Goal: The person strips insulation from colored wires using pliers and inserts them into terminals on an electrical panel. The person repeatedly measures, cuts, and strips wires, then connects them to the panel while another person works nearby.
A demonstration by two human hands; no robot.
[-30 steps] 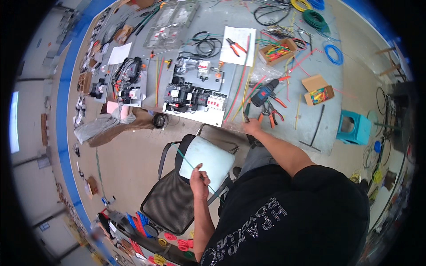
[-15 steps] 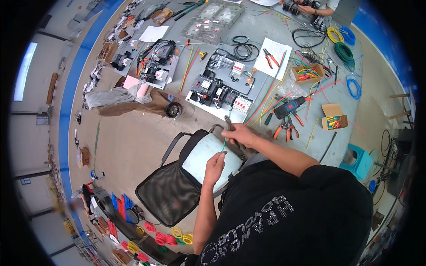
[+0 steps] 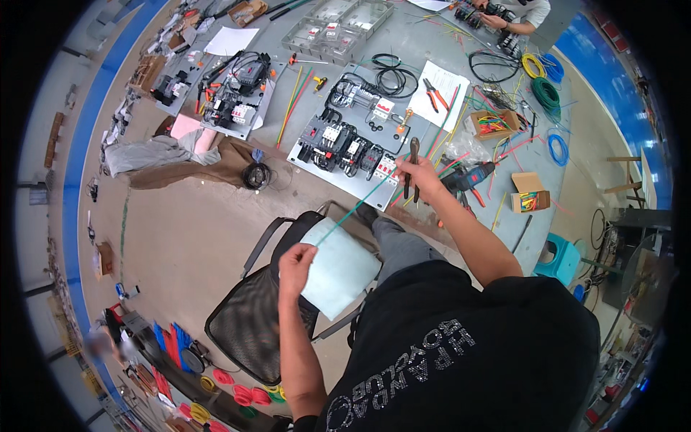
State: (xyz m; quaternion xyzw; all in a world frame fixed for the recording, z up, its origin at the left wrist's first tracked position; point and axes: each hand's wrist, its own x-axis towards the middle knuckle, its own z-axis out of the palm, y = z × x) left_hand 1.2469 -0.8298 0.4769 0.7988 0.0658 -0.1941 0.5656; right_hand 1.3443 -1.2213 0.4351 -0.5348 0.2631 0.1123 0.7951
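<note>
A thin green wire (image 3: 353,210) runs taut on a slant between my two hands, above the chair seat. My left hand (image 3: 295,268) is closed on its lower end. My right hand (image 3: 423,177) is wrapped round dark pliers (image 3: 414,148), and the wire's upper end reaches its fingertips; whether they pinch it I cannot tell. Just left of the right hand lies a mounting plate (image 3: 345,181) on the table's edge. It carries black contactors (image 3: 332,135), a red-and-white breaker (image 3: 386,168) and black cables.
A mesh-backed chair (image 3: 245,331) with a pale seat cushion stands below my hands. On the table (image 3: 529,237) are a power drill (image 3: 468,176), orange-handled pliers (image 3: 436,96), boxes of coloured sleeves (image 3: 531,193) and wire coils (image 3: 545,93). A co-worker's hand (image 3: 494,20) works at the far edge.
My hands have moved apart, the left down and leftward, the right up and rightward with the pliers. A longer stretch of green wire now shows between them.
</note>
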